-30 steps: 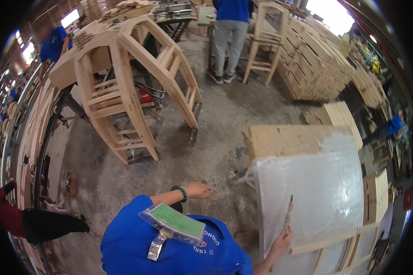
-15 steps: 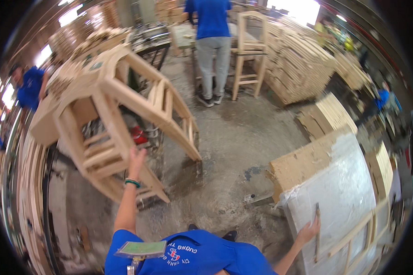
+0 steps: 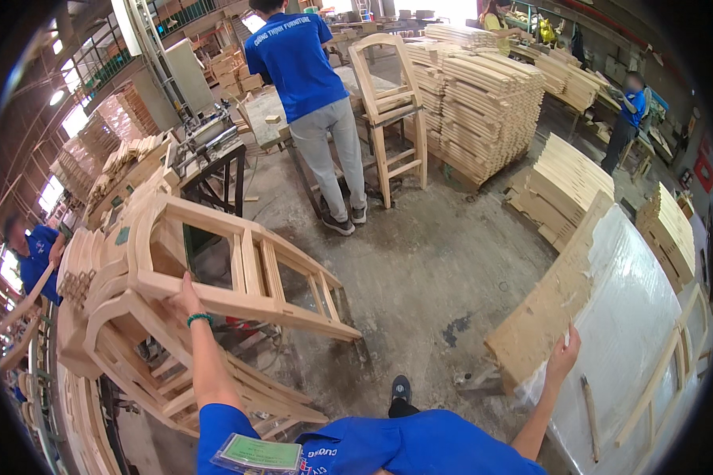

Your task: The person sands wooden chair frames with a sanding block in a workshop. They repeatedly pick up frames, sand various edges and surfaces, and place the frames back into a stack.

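My left hand point(image 3: 186, 299) is closed on the near side rail of a pale wooden chair frame point(image 3: 245, 257). This frame has a curved top and several crossbars, and it slants down to the floor on the right. Below it, more chair frames point(image 3: 166, 372) of the same kind lean close together. My right hand point(image 3: 561, 358) is raised over a plastic-wrapped board surface point(image 3: 626, 293), its fingers drawn together; whether a small thing is between them I cannot make out. A thin wooden stick point(image 3: 590, 418) lies on the plastic, apart from that hand.
A person in blue point(image 3: 289, 67) stands ahead at a workbench, beside an upright chair frame point(image 3: 392, 119). Stacked wooden slats point(image 3: 491, 111) rise at the back right. Another wooden frame point(image 3: 665, 380) rests at the right edge. A second person point(image 3: 32, 253) handles wood at far left.
The upper chair frame has come apart from the one below, with my left hand on its rail. My right hand has left the stick and risen. The view has shifted.
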Motion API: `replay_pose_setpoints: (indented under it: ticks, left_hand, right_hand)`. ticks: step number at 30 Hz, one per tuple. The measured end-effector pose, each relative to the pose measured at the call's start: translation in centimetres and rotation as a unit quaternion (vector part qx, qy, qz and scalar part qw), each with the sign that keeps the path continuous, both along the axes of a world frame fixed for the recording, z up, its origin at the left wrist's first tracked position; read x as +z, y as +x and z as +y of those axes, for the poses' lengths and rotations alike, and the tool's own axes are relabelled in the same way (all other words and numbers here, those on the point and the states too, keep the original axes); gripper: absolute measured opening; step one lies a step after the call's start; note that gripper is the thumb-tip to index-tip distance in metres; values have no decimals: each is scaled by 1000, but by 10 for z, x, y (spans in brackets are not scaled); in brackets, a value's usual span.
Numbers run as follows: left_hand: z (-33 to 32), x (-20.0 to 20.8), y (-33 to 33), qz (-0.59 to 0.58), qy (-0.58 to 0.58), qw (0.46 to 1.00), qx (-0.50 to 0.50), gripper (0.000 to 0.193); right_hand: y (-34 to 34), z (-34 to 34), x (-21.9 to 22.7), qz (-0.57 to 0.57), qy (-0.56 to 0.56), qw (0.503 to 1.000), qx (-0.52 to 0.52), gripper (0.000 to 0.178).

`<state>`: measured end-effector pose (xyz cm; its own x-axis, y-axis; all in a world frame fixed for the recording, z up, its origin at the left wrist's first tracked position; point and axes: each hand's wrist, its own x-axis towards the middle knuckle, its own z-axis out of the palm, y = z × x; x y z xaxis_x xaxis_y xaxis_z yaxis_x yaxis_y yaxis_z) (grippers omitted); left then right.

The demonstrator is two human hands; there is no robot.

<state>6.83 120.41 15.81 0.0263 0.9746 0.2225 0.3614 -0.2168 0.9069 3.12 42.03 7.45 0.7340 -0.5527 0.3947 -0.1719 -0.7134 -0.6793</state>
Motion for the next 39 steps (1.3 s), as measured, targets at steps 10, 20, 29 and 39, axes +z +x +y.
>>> replay_pose_setpoints:
  ticks: [10,20,29,39]
  left_hand:
    - [-24,-12,33,-107,129,980,105,75]
    - [-135,-18,51,-179,14,938,-296,29]
    - [-154,-41,-36,-289,-77,880,-369,29]
    - [-121,-84,-172,-268,-161,928,-200,21]
  right_hand:
    - [183,105,18,8,-92,974,206,39]
    - [186,280,8,17,-68,870,488,37]
    - [178,326,28,78,135,840,519,39]
    - [178,372,93,58,212,795,565,87]
